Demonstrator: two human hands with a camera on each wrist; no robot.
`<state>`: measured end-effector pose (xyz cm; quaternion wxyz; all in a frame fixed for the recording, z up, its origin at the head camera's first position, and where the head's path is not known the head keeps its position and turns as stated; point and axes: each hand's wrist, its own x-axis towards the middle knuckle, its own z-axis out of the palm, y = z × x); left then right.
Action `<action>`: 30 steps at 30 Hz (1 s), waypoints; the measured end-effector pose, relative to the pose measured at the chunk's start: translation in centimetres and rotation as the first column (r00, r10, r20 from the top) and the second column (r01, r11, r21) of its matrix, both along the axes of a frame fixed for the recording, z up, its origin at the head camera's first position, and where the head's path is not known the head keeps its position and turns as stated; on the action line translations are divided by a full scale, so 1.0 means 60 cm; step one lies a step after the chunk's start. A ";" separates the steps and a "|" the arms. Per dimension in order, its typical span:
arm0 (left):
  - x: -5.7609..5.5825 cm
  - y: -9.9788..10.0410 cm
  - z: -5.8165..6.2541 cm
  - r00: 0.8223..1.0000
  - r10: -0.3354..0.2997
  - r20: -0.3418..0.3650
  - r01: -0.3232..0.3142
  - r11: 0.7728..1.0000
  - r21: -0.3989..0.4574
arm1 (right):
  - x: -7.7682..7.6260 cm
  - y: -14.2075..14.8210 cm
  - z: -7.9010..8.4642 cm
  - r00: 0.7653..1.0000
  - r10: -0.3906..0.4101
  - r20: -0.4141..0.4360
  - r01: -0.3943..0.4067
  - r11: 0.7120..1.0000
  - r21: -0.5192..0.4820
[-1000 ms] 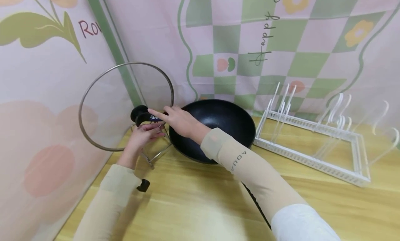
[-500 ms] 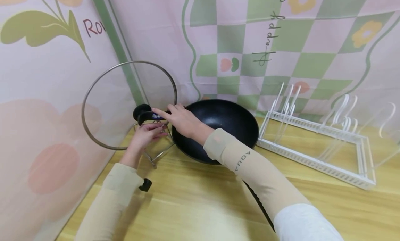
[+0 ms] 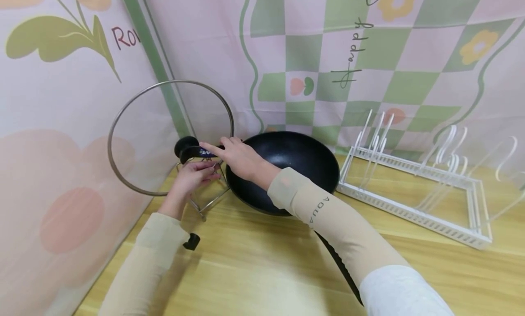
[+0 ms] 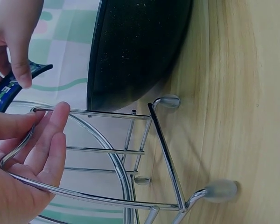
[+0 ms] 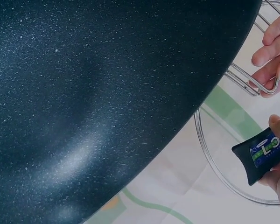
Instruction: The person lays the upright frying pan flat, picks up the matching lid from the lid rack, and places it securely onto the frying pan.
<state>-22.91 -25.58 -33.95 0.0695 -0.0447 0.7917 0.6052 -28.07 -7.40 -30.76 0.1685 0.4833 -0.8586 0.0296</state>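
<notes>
At the left of the head view, a glass lid (image 3: 164, 120) with a metal rim stands upright in a wire rack (image 4: 107, 150). My left hand (image 3: 186, 181) grips the rack's bent top wire, thumb on one side and fingers behind, as the left wrist view shows. My right hand (image 3: 242, 159) pinches one end of the lid's black handle (image 5: 266, 154), which carries a blue label. The handle's other end has a round black knob (image 3: 185, 146). Beside the rack sits a black wok (image 3: 299, 156), its bowl reached over by my right forearm.
A white slotted rack (image 3: 410, 211) with upright prongs stands right of the wok. The wok's long handle (image 3: 340, 266) points toward me, partly under my right arm. A patterned curtain (image 3: 299, 47) closes off the back and left of the wooden table (image 3: 246, 270).
The head view has shifted a little, so everything appears slightly farther right. Both hands keep their holds, and lid, rack and wok stay in the same places relative to each other.
</notes>
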 end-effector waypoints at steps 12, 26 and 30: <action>0.002 0.007 0.005 1.000 0.004 0.004 -0.004 1.000 0.019 | 0.001 0.013 0.016 1.000 -0.015 0.023 0.016 0.997 -0.073; -0.001 0.006 0.004 1.000 0.012 -0.025 -0.011 0.999 0.041 | 0.002 0.016 0.028 1.000 -0.008 0.025 0.012 0.991 -0.135; 0.002 0.004 0.004 1.000 0.010 -0.017 -0.010 1.000 0.006 | 0.003 0.016 0.033 1.000 -0.009 0.021 0.012 0.991 -0.135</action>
